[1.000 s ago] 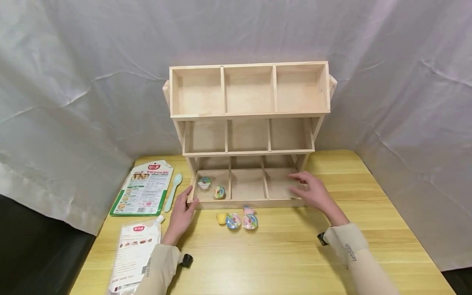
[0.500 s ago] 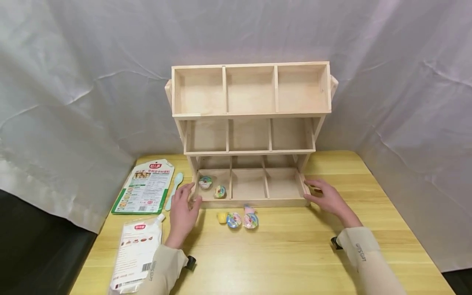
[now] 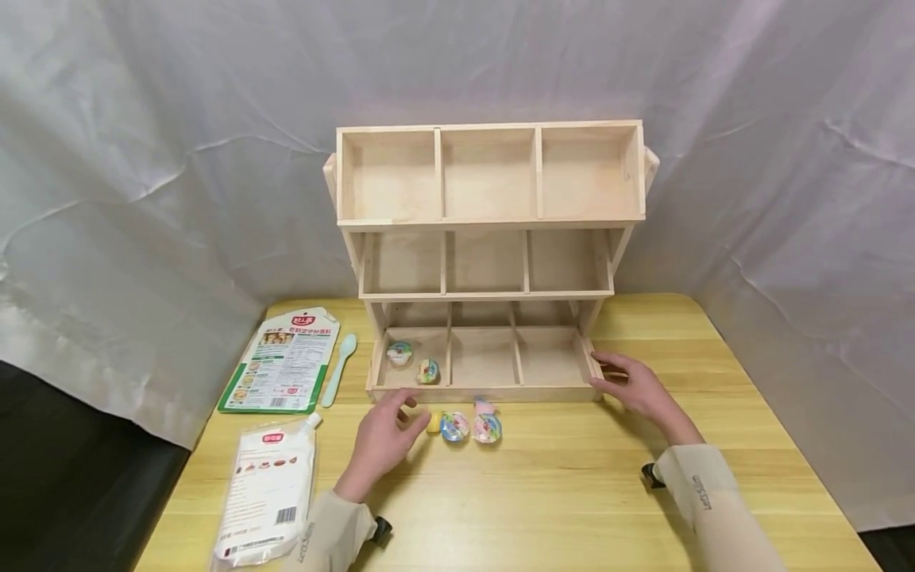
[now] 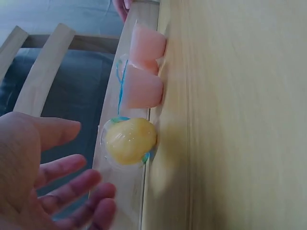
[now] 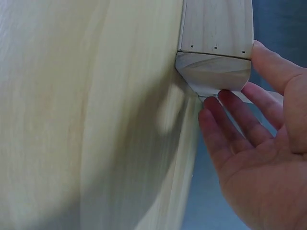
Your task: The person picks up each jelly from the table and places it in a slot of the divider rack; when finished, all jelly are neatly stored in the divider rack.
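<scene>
My left hand hovers over the table, fingers spread and loosely bent, thumb close to a yellow jelly cup. The left wrist view shows that cup beside the fingers, with pink jelly cups in a row beyond it. They lie before a three-tier wooden rack, one showing its round lid. Two more jelly cups, one with a blue-green lid and one yellowish, sit in its lower left compartment. My right hand rests its fingertips at the rack's lower right front corner.
At the left of the table lie a green-and-white food packet, a pale green spoon and a white spouted pouch. Grey curtains hang behind and at both sides.
My left hand has left the rack's lower left corner and come right and nearer, beside the yellow jelly cup. My right hand has shifted from over the lower right compartment to the rack's right corner.
</scene>
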`<state>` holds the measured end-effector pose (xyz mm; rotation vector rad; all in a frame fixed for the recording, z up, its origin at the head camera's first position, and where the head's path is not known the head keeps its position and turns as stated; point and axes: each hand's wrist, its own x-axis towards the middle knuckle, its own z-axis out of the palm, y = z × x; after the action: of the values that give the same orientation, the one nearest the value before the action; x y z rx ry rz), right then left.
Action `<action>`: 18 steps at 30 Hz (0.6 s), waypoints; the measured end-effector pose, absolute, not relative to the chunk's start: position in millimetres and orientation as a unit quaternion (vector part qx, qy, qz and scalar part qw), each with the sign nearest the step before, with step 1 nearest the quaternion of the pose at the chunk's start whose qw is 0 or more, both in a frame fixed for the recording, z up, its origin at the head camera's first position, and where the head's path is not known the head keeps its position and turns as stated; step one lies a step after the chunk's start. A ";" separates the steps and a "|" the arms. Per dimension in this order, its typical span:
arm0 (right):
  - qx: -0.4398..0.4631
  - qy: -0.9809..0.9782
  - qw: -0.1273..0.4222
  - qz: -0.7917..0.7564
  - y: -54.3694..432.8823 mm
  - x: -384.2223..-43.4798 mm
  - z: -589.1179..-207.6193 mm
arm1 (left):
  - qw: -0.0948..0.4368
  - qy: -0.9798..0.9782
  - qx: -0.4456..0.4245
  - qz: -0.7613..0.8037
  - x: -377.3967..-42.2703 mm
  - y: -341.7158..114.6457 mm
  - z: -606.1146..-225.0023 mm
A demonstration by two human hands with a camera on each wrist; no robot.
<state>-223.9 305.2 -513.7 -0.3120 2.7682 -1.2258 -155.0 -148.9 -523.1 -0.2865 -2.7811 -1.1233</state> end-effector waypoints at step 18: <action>-0.096 0.904 0.047 -0.414 306.1 -226.4 -515.0 | 0.015 -0.934 -0.110 -0.339 -167.4 -138.3 -538.7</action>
<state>-226.4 306.1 -515.0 -0.2931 2.7574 -1.2631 -167.4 -138.3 -538.7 -0.3432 -2.9075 -1.0549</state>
